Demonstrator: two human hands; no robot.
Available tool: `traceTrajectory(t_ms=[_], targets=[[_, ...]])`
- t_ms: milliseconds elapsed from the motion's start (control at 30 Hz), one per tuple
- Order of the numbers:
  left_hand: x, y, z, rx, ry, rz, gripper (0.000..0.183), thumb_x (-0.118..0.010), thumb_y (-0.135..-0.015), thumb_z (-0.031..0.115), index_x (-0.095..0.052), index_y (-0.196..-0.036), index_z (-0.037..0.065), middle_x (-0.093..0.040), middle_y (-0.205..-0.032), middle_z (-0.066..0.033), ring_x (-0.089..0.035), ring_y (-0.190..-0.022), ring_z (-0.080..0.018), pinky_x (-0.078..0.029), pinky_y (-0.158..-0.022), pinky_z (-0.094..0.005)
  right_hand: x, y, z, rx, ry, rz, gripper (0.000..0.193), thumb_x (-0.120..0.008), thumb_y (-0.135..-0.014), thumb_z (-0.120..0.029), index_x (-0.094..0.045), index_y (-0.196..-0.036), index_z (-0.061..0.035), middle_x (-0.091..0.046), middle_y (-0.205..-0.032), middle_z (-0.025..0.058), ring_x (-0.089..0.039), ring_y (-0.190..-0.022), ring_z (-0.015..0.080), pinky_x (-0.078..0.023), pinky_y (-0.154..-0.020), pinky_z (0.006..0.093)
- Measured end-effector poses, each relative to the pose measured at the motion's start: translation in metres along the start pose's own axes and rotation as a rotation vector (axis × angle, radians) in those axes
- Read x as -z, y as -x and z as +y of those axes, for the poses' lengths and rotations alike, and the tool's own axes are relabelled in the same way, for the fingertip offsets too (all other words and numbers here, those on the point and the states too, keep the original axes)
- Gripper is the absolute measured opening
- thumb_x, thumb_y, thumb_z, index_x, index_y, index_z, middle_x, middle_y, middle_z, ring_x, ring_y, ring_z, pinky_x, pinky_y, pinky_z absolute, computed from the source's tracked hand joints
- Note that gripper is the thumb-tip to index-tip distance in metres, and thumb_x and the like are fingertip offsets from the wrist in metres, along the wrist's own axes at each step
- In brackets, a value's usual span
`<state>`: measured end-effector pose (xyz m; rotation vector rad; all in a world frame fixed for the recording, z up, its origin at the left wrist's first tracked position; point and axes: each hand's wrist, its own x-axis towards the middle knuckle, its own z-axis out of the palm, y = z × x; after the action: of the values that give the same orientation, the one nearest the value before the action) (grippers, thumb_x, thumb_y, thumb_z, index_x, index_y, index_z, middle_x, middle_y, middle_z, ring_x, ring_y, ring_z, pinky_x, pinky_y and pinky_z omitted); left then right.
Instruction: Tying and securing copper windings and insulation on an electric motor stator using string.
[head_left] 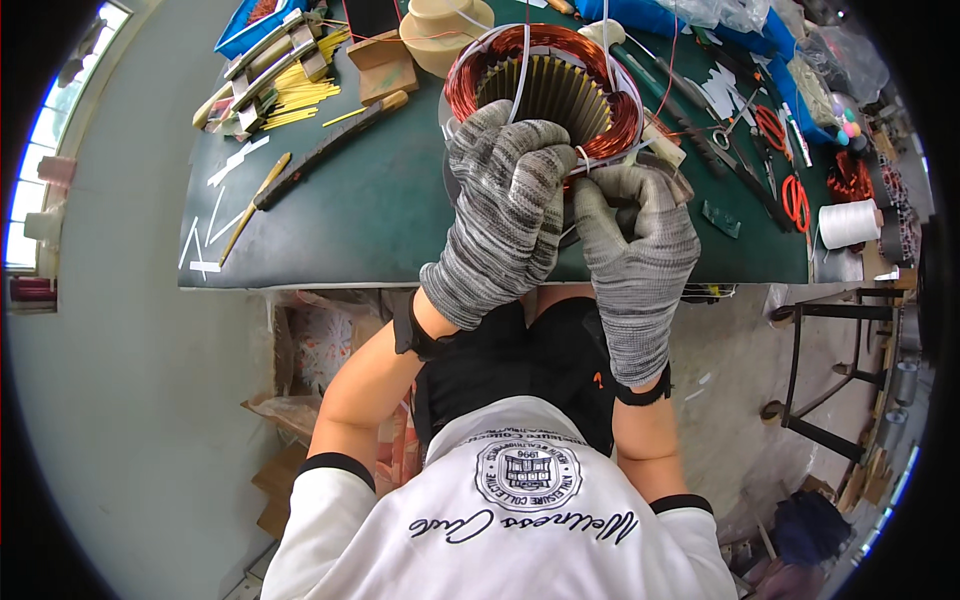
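A motor stator (470,82) with red-brown copper windings around a slotted core stands at the table's near middle. White lacing cord (584,158) shows as a short loop at its near rim, between my two hands. My left hand (510,195), in a grey striped knit glove, is closed at that rim, its fingertips at the cord. My right hand (640,225), gloved alike, is closed just right of the loop, fingers bent in; what they pinch is hidden. Another white strand (524,70) crosses the windings above my left hand.
On the green tabletop (350,235) lie a wooden-handled brush (330,150), yellow strips (300,95) and white paper strips (205,266). Rightward are red-handled scissors (795,200), a white thread spool (848,225) and blue trays (810,110). A wooden block (382,70) stands behind.
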<state>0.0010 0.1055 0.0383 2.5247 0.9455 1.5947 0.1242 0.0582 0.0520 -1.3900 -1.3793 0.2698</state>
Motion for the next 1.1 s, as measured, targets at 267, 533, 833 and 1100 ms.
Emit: traceTrajectory(t_ms=[267, 533, 833, 1100], targets=[[-0.005, 0.000, 0.002, -0.019, -0.018, 0.016, 0.024, -0.053, -0.073, -0.001, -0.058, -0.097, 0.005, -0.059, -0.099, -0.0108, -0.052, -0.099, -0.0314, -0.032, -0.097, -0.0464, -0.001, -0.004, -0.006, -0.028, 0.229, 0.027, 0.014, -0.069, -0.073, -0.008, -0.058, -0.080, -0.0030, -0.056, -0.065, 0.0036, -0.052, -0.055, 0.0081, -0.044, -0.054, 0.0230], [-0.008, 0.000, 0.004, -0.021, -0.035, 0.015, 0.026, -0.052, -0.073, -0.001, -0.057, -0.097, 0.006, -0.058, -0.098, -0.0103, -0.052, -0.098, -0.0306, -0.031, -0.097, -0.0461, 0.020, -0.038, -0.021, 0.065, 0.056, 0.178, 0.012, -0.067, -0.073, -0.005, -0.055, -0.075, -0.0057, -0.053, -0.061, 0.0027, -0.051, -0.056, 0.0089, -0.045, -0.054, 0.0240], [-0.002, 0.002, 0.009, -0.008, -0.051, 0.020, 0.025, -0.052, -0.074, -0.002, -0.057, -0.097, 0.005, -0.058, -0.101, -0.0099, -0.051, -0.101, -0.0301, -0.031, -0.097, -0.0461, -0.003, 0.000, -0.006, -0.114, -0.144, 0.034, 0.020, -0.065, -0.077, -0.004, -0.051, -0.091, -0.0048, -0.055, -0.072, 0.0021, -0.051, -0.061, 0.0088, -0.046, -0.059, 0.0235], [-0.007, -0.002, 0.011, -0.054, -0.087, -0.007, 0.041, -0.064, -0.064, 0.009, -0.055, -0.104, 0.004, -0.056, -0.101, -0.0111, -0.054, -0.097, -0.0279, -0.031, -0.097, -0.0503, -0.006, -0.021, -0.005, -0.089, -0.096, 0.092, 0.018, -0.059, -0.073, -0.003, -0.051, -0.090, -0.0056, -0.052, -0.067, 0.0027, -0.049, -0.054, 0.0087, -0.046, -0.055, 0.0248]])
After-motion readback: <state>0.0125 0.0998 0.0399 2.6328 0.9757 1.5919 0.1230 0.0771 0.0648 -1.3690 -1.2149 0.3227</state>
